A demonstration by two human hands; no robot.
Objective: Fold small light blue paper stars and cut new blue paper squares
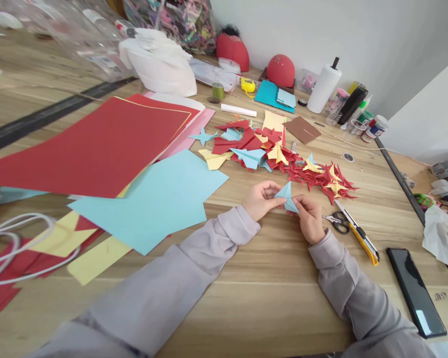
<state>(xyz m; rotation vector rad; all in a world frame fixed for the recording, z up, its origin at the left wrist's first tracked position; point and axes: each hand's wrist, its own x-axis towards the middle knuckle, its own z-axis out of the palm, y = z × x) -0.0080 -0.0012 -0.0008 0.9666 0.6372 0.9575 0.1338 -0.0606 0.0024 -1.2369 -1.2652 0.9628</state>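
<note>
A small folded piece of light blue paper (288, 195) is held up between my two hands, just above the wooden table. My left hand (260, 200) pinches its left side between thumb and fingers. On the other side, my right hand (309, 218) grips its lower right edge with the fingertips. Just beyond my hands lies a long heap of folded red paper pieces (302, 171), mixed with yellow and blue ones. Black-handled scissors (338, 222) and a yellow utility knife (364, 242) lie to the right of my right hand.
Large red sheets (97, 146) and light blue sheets (153, 199) lie at left, near a white cable (18, 248). A black phone (416, 293) rests at lower right. Along the back stand a tissue pack (159, 62), a yellow tape measure (248, 86), a white bottle (324, 87) and several jars.
</note>
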